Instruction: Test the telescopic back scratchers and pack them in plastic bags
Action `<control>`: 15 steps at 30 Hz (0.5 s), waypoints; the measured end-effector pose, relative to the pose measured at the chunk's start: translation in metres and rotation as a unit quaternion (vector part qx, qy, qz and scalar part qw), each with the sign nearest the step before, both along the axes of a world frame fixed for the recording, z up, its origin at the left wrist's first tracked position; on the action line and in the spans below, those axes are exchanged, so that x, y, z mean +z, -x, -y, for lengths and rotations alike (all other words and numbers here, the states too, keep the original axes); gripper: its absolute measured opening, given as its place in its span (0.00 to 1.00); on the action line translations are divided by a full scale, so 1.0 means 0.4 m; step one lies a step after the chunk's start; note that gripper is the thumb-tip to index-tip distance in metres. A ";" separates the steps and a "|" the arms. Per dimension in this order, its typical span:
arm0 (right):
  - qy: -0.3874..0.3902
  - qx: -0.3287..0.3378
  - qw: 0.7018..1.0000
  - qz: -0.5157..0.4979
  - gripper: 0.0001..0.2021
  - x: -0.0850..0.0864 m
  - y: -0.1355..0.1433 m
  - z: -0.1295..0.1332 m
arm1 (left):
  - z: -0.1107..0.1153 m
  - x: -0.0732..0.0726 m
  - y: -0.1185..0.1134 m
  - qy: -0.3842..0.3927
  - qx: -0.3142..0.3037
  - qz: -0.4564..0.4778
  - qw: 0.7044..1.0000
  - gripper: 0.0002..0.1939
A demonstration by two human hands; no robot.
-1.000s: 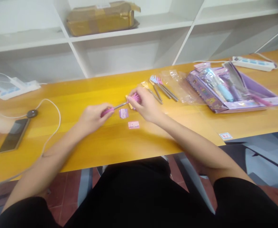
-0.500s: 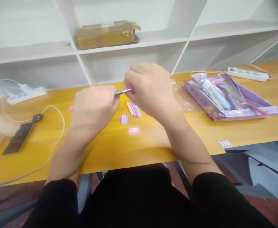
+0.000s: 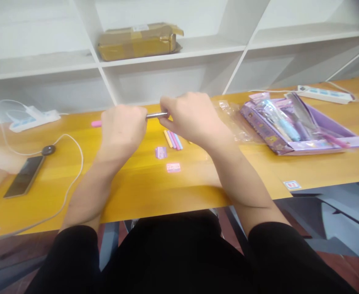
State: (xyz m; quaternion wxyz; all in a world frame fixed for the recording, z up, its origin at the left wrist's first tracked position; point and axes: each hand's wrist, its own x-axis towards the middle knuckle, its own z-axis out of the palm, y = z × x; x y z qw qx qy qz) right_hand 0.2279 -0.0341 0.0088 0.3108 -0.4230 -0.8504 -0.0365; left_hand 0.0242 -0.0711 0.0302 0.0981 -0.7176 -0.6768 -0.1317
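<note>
A slim pen-like stick with a silvery shaft (image 3: 156, 115) and a pink end (image 3: 96, 123) is held level above the table. My left hand (image 3: 123, 128) is closed round its pink part, with the rounded tip poking out on the left. Closed fingers of my right hand (image 3: 191, 118) grip the silvery end, whose tip they hide. Below and between my hands lie several thin pastel sticks (image 3: 173, 140) in yellow, pink, purple and blue. Nearer to me are a small purple piece (image 3: 161, 152) and a small pink piece (image 3: 173, 168), both lying flat.
On the right of the table (image 3: 167, 196) sits an open purple box (image 3: 275, 141) of wrapped stationery, beside crumpled clear plastic (image 3: 233, 122). At left are a phone (image 3: 24, 176), a cable and a power strip (image 3: 34, 121); another power strip (image 3: 325, 94) is back right. A taped parcel (image 3: 139, 43) rests on the shelf.
My right hand has shifted slightly down and turned, and the stick lies more level. More of its silvery shaft and pink end shows. A pink spot by my right fingers is now out of sight.
</note>
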 end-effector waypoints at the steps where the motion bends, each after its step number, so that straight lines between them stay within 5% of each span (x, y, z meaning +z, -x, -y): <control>1: -0.006 0.006 1.000 -0.021 0.02 -0.009 -0.008 -0.020 | -0.011 -0.005 0.010 -0.010 -0.008 0.009 1.000 0.10; 9: -0.038 -0.005 0.994 -0.100 0.18 -0.043 -0.120 -0.174 | -0.134 -0.036 0.124 -0.058 -0.044 -0.014 0.997 0.14; 15: -0.062 -0.018 0.998 -0.027 0.19 -0.038 -0.179 -0.202 | -0.187 -0.026 0.173 -0.014 -0.045 -0.036 0.998 0.11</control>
